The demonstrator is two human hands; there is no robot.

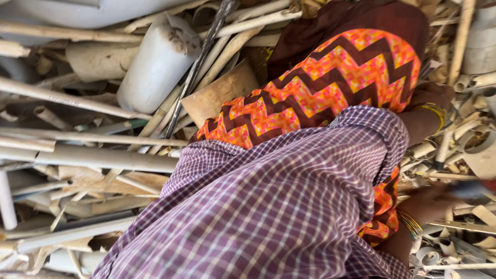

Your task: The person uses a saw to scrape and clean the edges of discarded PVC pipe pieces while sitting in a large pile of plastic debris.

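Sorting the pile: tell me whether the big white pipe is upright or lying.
Lying. The big white pipe rests tilted across thinner pipes, its side showing.

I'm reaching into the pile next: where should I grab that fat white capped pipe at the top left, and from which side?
Grip the fat white pipe around its bare middle, coming from above. It lies tilted on top of the thin pipes. Its lower end sits bedded among the scrap, while its middle is uncovered. The dark rod runs close along its right side, so stay clear there.

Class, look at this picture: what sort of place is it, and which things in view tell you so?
Probably a scrap-sorting yard for plastic pipe. Heaps of dirty white pipes cover the ground, with cut pipe rings and a large capped pipe section. The right hand reaches into the offcuts.
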